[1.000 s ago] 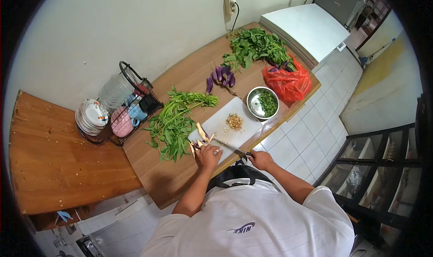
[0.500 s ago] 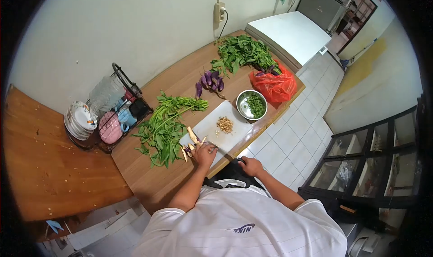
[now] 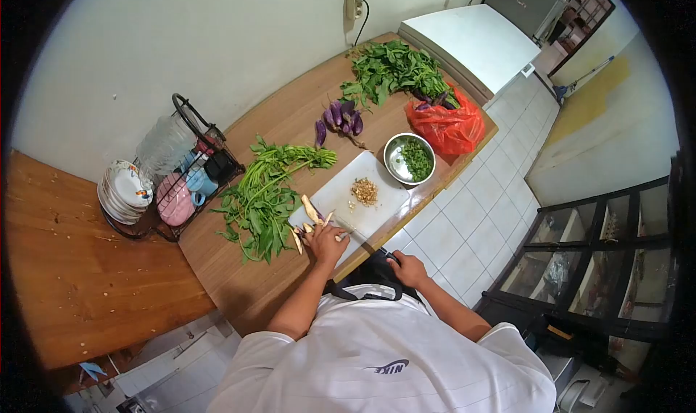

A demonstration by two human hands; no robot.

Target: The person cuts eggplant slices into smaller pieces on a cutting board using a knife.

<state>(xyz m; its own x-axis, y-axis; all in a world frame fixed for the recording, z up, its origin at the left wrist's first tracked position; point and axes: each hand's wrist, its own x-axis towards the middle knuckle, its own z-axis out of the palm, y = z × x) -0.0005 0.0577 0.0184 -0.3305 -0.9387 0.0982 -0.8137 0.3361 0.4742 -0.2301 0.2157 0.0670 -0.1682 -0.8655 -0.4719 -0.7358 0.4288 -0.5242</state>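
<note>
Black is the handle (image 3: 392, 256) of one knife (image 3: 368, 239), and the right grip (image 3: 408, 269) is closed around it at the near edge of the desk (image 3: 232, 279). The blade points toward the left grip (image 3: 325, 244), whose fingers lie over several pale pieces (image 3: 309, 209); how firmly they hold, I cannot tell. These pieces are at the left end of one white board (image 3: 341, 195), some with purple skin, and the fingers hide their exact number. On the same board sits one heap of small chopped bits (image 3: 364, 191), too many for counting. Just beyond the board stands one metal bowl (image 3: 396, 159) with one portion of chopped greens (image 3: 416, 159). Next to it is one red plastic bag (image 3: 449, 127). Behind the board lie at least five eggplants (image 3: 341, 119), one of them slightly apart. Two bunches of leaves are on the desk: one near bunch (image 3: 264, 195), beside the board, and one far bunch (image 3: 395, 69), partly at the bag. Farther left stands one wire rack (image 3: 235, 168) with one stack of plates (image 3: 123, 195).
</note>
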